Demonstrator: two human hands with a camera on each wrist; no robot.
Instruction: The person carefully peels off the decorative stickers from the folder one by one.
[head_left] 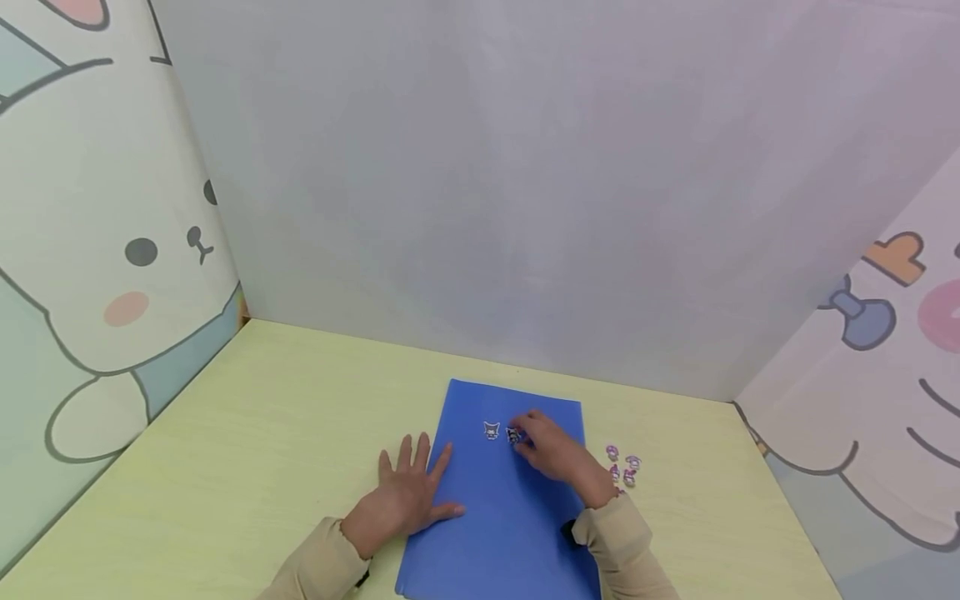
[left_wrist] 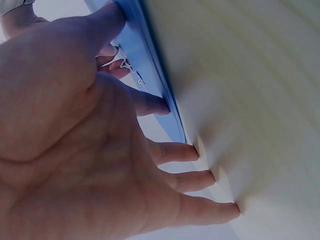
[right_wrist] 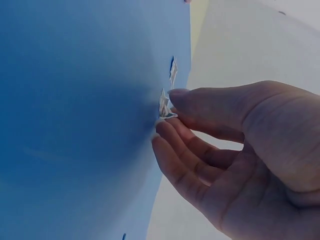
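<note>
Right grip (head_left: 553, 452) pinches a small character sticker (head_left: 513, 436) at the blue folder (head_left: 495, 537), another sticker (head_left: 491, 430) just left of that grip! Left grip (head_left: 402, 498), splayed out straight, spans folder edge and tabletop (head_left: 300, 433); pink pieces (head_left: 630, 477) lie right of the right grip.

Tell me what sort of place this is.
Probably a small booth set up for tabletop work: a pale yellow tabletop is closed in by a plain greyish backdrop behind and cartoon-printed panels at both sides. What lies beyond them does not show.
</note>
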